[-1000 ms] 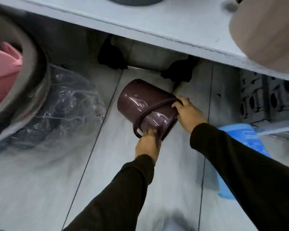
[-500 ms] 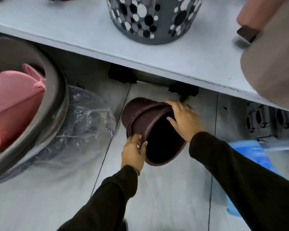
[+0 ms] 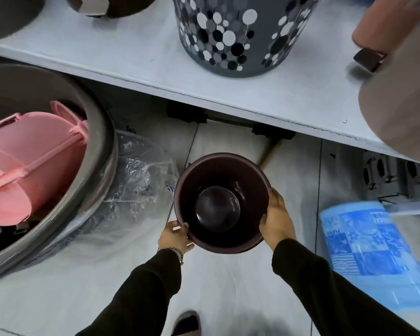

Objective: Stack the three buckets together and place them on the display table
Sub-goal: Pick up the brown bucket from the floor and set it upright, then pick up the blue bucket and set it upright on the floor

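I hold a dark brown bucket [image 3: 218,202] upright above the tiled floor, its mouth facing me. My left hand [image 3: 174,237] grips its rim at the lower left. On the right side of the rim, my right hand [image 3: 275,218] is clasped around the wall. The bucket's inside looks bare down to the round bottom; whether more buckets are nested under it is hidden. The white display table [image 3: 121,52] runs across the top of the view, beyond the bucket.
On the table stand a grey polka-dot bin [image 3: 240,32], a dark brown container [image 3: 112,6] and a beige tub [image 3: 403,100]. A big grey basin [image 3: 100,151] with pink plastic ware [image 3: 29,163] sits on the left, and a blue pack [image 3: 369,253] lies at right.
The bucket, lying on its side on the floor a second ago, has been turned upright and lifted toward me. My view rose, so more of the table shows.
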Available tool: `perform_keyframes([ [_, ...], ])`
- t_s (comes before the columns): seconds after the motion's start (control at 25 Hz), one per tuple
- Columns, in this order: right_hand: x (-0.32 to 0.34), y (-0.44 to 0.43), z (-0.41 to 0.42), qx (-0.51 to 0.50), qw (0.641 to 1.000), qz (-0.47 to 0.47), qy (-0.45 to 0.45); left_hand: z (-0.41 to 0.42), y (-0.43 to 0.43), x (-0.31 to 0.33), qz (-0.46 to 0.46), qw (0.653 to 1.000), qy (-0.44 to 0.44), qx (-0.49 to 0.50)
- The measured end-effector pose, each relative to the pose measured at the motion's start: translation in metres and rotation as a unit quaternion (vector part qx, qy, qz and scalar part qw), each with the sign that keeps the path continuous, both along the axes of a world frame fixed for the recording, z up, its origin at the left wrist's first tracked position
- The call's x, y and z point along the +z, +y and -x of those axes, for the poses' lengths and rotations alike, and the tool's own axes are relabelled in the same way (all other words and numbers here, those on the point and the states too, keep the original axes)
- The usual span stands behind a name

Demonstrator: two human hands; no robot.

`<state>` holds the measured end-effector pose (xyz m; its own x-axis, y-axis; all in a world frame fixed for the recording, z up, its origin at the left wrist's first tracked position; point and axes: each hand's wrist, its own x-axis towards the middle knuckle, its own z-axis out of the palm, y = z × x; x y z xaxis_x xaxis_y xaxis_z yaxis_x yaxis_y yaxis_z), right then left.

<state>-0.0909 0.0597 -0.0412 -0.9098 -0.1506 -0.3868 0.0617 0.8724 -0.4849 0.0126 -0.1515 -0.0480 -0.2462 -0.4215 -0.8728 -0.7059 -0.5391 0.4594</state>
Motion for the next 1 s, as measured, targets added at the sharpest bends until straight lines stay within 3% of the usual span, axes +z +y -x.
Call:
perform_keyframes([
  [0.08, 0.001, 0.003, -0.004, 0.008, 1.0, 0.007, -0.023, -0.006, 0.002, 0.001, 0.066, 0.993, -0.017, -0.097],
  [0.16, 0.007, 0.008, -0.004, 0.026, 0.999, 0.011, -0.027, -0.008, 0.007, 0.013, 0.165, 0.964, -0.012, -0.208],
  [0.24, 0.019, 0.018, -0.005, 0.023, 1.0, 0.007, -0.015, -0.008, 0.013, 0.028, 0.265, 0.915, 0.026, -0.305],
  [0.32, 0.034, 0.038, -0.008, 0.009, 1.0, -0.006, -0.01, -0.005, 0.026, 0.049, 0.362, 0.838, 0.042, -0.406],
  [0.4, 0.044, 0.069, -0.014, -0.007, 1.0, -0.02, -0.006, 0.001, 0.051, 0.069, 0.398, 0.788, 0.072, -0.465],
  [0.56, 0.053, 0.156, -0.028, -0.014, 0.999, -0.046, -0.01, 0.009, 0.13, 0.089, 0.413, 0.738, 0.1, -0.525],
  [0.68, 0.047, 0.259, -0.048, -0.011, 0.997, -0.075, -0.031, -0.003, 0.219, 0.078, 0.398, 0.723, 0.101, -0.555],
  [1.0, -0.015, 0.487, -0.074, -0.032, 0.985, -0.159, -0.065, -0.052, 0.436, -0.016, 0.265, 0.75, 0.114, -0.595],
])
